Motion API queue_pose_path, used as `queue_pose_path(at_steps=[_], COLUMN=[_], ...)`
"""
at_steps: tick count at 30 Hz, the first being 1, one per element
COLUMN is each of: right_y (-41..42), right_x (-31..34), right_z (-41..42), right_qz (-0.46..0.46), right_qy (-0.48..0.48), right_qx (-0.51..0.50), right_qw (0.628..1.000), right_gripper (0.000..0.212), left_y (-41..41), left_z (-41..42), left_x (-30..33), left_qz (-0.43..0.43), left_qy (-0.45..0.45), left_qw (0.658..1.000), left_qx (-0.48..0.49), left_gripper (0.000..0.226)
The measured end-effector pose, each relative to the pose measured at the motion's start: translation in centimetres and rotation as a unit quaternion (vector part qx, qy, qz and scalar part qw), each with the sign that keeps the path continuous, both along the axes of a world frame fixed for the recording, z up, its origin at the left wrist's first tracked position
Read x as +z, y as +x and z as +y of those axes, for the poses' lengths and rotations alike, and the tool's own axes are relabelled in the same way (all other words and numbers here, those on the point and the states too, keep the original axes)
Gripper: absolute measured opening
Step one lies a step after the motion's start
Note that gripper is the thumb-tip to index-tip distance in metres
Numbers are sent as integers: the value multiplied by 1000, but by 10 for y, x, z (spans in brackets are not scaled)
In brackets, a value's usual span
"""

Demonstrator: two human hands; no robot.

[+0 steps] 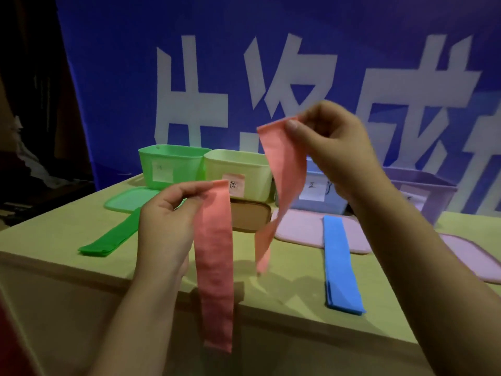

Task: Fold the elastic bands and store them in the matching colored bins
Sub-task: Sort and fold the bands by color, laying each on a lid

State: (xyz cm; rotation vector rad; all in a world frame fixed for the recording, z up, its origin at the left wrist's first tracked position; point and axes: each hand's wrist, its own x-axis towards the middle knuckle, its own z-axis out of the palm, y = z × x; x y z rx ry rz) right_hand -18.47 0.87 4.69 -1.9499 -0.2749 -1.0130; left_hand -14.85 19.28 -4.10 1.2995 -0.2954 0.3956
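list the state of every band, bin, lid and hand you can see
pink band: lifted, hanging from both hands
left hand: pinching one end
right hand: pinching the other end
green band: flat on table
blue band: flat on table, folded
green bin: open, lid in front
yellow bin: open

The room around me is dim, the far left nearly black. Soft light from above leaves faint shadows on the table [284, 270] beneath my hands. My right hand [329, 147] and the pink band [214, 256] smear with motion blur. The wide lens bows the table's near edge.
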Motion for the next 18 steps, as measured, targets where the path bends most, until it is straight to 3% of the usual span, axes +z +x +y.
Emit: queue_pose_path(at_steps=[4,10,18], right_y=[-38,-61,-61], right_x=[22,-7,-79], right_z=[13,31,49], right_qz=[-42,21,58], right_qy=[79,124,176], right_qx=[80,148,125], right_qw=[993,981,975], right_gripper=[13,8,10], left_y=[-8,-27,-55], left_z=[-7,-12,-10], left_x=[9,19,20], left_qz=[9,21,1], left_qy=[-27,-68,-18], left_qw=[999,994,986], left_qx=[-15,-80,-164], left_gripper=[34,48,25])
